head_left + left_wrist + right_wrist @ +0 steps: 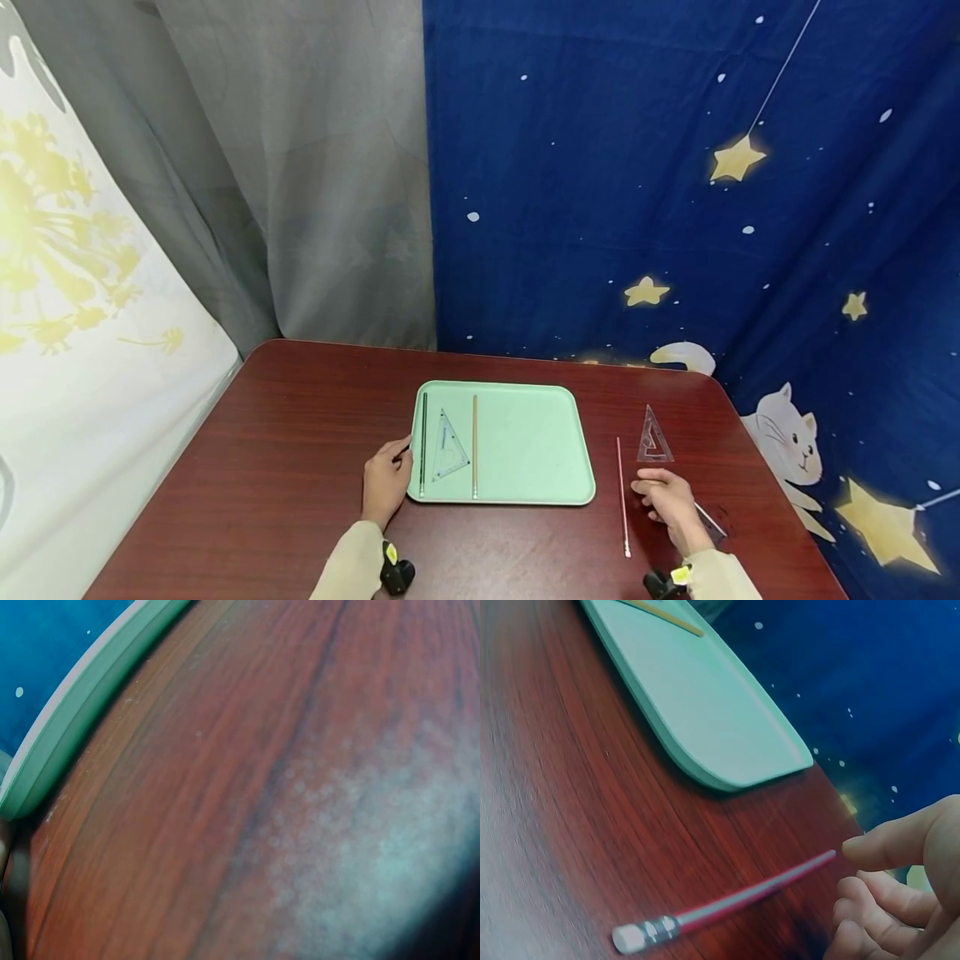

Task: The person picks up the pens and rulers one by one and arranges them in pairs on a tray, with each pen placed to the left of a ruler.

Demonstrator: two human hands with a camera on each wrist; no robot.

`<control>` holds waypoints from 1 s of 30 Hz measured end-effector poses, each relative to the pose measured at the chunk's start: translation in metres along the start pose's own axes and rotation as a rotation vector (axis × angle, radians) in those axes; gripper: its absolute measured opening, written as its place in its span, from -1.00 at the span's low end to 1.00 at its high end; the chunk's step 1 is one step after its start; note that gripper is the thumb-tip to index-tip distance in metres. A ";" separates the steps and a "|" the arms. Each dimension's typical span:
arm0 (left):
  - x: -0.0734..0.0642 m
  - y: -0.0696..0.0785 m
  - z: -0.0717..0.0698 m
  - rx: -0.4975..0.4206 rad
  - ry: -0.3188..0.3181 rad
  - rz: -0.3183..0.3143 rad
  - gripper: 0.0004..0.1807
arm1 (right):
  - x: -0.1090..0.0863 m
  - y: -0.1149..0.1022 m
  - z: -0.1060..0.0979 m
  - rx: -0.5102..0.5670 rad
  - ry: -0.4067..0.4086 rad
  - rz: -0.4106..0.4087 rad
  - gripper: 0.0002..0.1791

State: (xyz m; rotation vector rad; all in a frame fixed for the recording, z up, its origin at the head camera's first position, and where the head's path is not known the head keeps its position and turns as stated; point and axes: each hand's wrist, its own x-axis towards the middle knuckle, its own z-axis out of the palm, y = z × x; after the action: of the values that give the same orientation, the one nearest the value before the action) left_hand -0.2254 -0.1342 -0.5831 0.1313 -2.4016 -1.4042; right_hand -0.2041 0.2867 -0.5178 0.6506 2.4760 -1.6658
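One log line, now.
left hand: at tray left edge | right hand: beside red pencil | tray: dark pencil, yellow pencil, set square

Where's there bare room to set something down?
Free: the green tray between the tan pencil and right rim; the tabletop left of the left hand. Crowded: the tray's left end, with black pencil and set square; the tabletop around the right hand, near the red pencil and second set square.

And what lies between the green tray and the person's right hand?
A red pencil lies on the table between the green tray and the right hand, as the head view shows.
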 end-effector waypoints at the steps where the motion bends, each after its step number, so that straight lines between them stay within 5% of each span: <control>1: 0.000 0.000 0.000 0.000 -0.001 -0.002 -0.69 | 0.000 0.000 -0.002 -0.005 -0.004 -0.001 -0.53; 30: 0.000 0.002 -0.002 0.008 -0.007 -0.006 -0.69 | 0.004 0.023 -0.041 -0.109 0.035 0.032 -0.45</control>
State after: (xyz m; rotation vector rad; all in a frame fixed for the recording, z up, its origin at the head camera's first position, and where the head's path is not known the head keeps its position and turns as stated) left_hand -0.2251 -0.1346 -0.5807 0.1358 -2.4153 -1.4000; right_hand -0.1921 0.3319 -0.5222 0.7083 2.5443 -1.5091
